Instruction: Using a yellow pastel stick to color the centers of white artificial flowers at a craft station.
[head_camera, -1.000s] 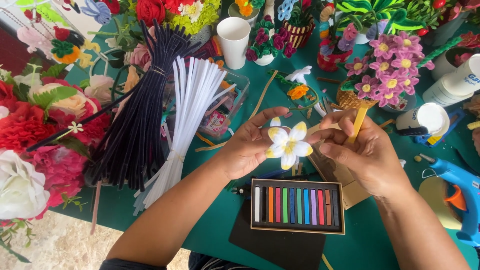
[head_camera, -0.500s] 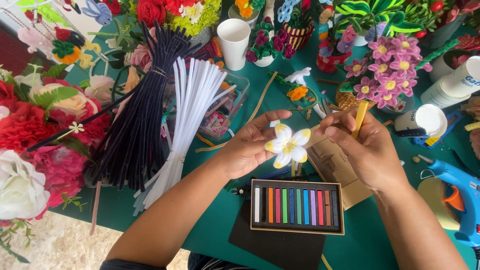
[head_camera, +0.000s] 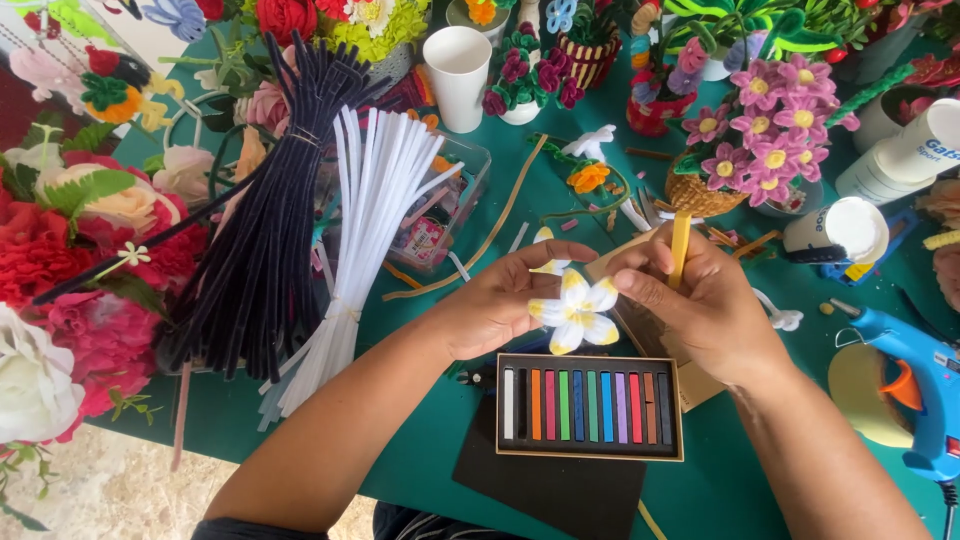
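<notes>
My left hand (head_camera: 497, 301) holds a small white flower with a yellow centre (head_camera: 574, 311) made of fuzzy wire, over the green table (head_camera: 420, 440). My right hand (head_camera: 700, 300) sits just right of the flower and grips a yellow chalk stick (head_camera: 680, 248) that points upward, its fingers close to the petals. Directly below both hands lies an open box of coloured chalk sticks (head_camera: 590, 405), resting partly on a black sheet (head_camera: 550, 490).
Bundles of dark (head_camera: 265, 220) and white (head_camera: 365, 210) fuzzy wire lie to the left. A white cup (head_camera: 458, 75), pots of handmade flowers (head_camera: 765, 130), a blue glue gun (head_camera: 920, 390), a white glue bottle (head_camera: 915, 150) and large red and white flowers (head_camera: 60, 290) surround the work spot.
The flower has turned slightly in my left hand and both hands shifted a little. The yellow stick stays upright in my right hand.
</notes>
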